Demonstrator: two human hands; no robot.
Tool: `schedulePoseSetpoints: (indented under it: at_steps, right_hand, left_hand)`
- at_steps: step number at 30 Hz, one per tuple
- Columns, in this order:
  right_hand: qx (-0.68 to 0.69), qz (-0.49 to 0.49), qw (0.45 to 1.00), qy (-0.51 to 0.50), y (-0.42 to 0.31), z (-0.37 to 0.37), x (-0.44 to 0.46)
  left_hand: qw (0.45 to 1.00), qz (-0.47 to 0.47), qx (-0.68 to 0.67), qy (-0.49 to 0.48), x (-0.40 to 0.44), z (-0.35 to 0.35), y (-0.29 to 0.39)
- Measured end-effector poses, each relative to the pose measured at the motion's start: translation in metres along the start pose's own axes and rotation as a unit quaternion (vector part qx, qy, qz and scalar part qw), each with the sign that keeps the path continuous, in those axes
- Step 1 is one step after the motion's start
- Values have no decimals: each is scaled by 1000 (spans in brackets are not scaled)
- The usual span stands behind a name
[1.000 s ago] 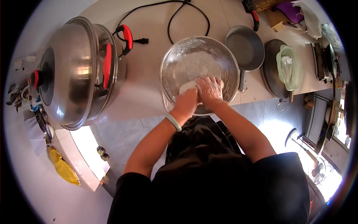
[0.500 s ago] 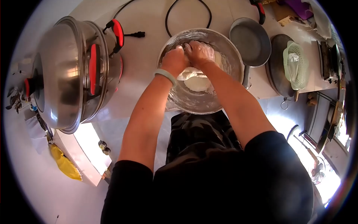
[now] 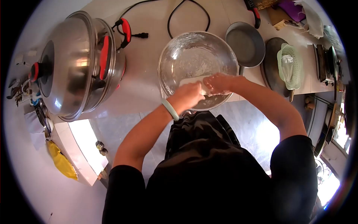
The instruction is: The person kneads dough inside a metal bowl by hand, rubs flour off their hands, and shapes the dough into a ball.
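A large metal bowl (image 3: 175, 50) smeared with flour stands at the counter's front edge. Pale dough (image 3: 191, 80) lies in its near half, partly covered by my hands. My left hand (image 3: 189, 96), with a light green bangle (image 3: 170, 109) on the wrist, is closed on the dough at the near rim. From the right, my right hand (image 3: 219, 83), white with flour, curls its fingers round the dough's other side. Between the two hands a bit of dough shows.
A big lidded steamer pot (image 3: 69, 65) with red-and-black handles fills the left. Behind the bowl lies a black cable (image 3: 169, 18). To the right are a grey pan (image 3: 246, 44), a dark round board (image 3: 271, 63) and a green plastic basket (image 3: 296, 69).
Both hands have drawn from the bowl's far side to its near side, bringing the dough along. My right elbow has swung outward. The bowl's far floor now shows.
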State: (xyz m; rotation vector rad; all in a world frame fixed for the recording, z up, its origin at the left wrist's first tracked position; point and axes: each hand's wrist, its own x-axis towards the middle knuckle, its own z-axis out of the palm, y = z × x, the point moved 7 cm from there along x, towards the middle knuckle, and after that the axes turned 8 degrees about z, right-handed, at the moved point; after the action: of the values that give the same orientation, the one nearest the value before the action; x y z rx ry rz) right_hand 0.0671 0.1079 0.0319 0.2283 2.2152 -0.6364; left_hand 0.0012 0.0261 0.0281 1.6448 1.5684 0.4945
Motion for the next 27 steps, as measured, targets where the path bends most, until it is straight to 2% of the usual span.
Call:
schedulePoseSetpoints:
  at_steps: [2,5,6,9,12,15,16,17,18,19,20,21,24,27]
  right_hand:
    - [-35,-19,999,-24,-14,6,-6]
    - [-42,5,998,39,3,36,13]
    - [24,29,999,37,6,38,12]
    - [42,-2,988,147,21,60,21]
    - [41,-17,986,160,30,55,31]
    - [-109,-107,983,105,24,36,49]
    - [-144,-122,964,187,35,23,56]
    - [-139,-87,971,172,44,3,65]
    - [-135,-51,977,158,53,-17,73]
    - [-92,37,994,44,57,-46,72]
    - [-39,57,995,73,69,-67,74]
    - [13,77,992,101,78,-77,76]
    - [213,-17,961,178,67,-84,87]
    - [61,22,960,271,28,-76,62]
  left_hand:
    - [999,-7,38,-5,-7,20,8]
    - [992,22,114,38,-9,40,2]
    - [990,26,128,45,-10,44,1]
    - [988,23,145,52,-7,46,0]
    - [986,10,151,65,-1,47,-8]
    - [987,0,146,73,12,26,-22]
    - [987,-5,141,72,16,13,-29]
    - [992,-45,109,54,19,-13,-32]
    - [992,-43,81,88,26,-30,-48]
    - [987,-95,84,96,32,-56,-48]
    - [982,-72,118,130,38,-72,-51]
    - [981,-74,90,158,37,-81,-53]
    - [965,-77,31,248,26,-103,-61]
    - [941,-73,26,330,-11,-92,-63]
